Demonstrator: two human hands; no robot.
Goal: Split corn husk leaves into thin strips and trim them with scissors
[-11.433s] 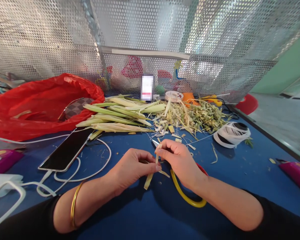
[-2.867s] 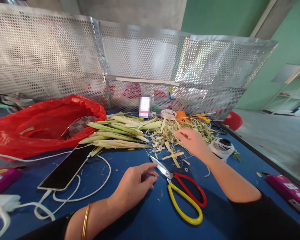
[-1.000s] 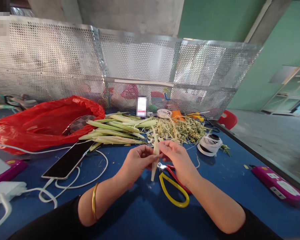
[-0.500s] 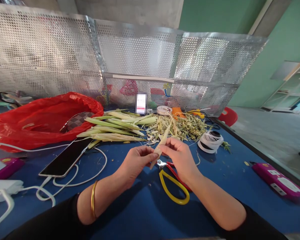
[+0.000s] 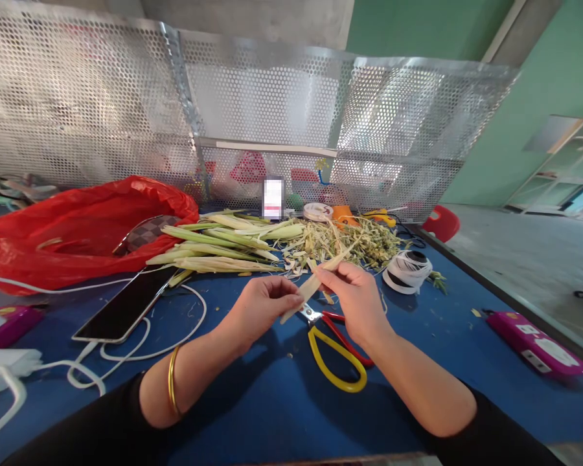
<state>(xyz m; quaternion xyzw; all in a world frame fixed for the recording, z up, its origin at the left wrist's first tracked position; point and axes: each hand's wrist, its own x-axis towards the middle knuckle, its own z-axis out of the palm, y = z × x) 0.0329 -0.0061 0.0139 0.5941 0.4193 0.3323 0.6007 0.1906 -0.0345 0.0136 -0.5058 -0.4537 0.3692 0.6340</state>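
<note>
Between my two hands stretches a pale corn husk (image 5: pixel 311 286), slanting up to the right. My left hand (image 5: pixel 265 307) pinches its lower end between thumb and forefinger. My right hand (image 5: pixel 354 298) grips it farther up, and its thin tip sticks out past the fingers. Below the husk lies a pair of scissors (image 5: pixel 337 378) with one yellow and one red handle; part of the red handle is hidden by my right hand. Behind my hands a bundle of green and cream corn husks (image 5: pixel 218 243) lies beside a heap of dry plant scraps (image 5: pixel 364 246).
A red plastic bag (image 5: pixel 78 252) lies at the left, near a dark phone (image 5: pixel 126 307) with a white charging cable. A white ribbon spool (image 5: pixel 407 272) stands right of the scraps. Farther right is a purple box (image 5: pixel 537 343). A perforated metal screen (image 5: pixel 267 97) closes the back.
The husk has tilted from steep to a flatter slant and looks spread wider. My hands have moved slightly apart, the left one a little leftward.
</note>
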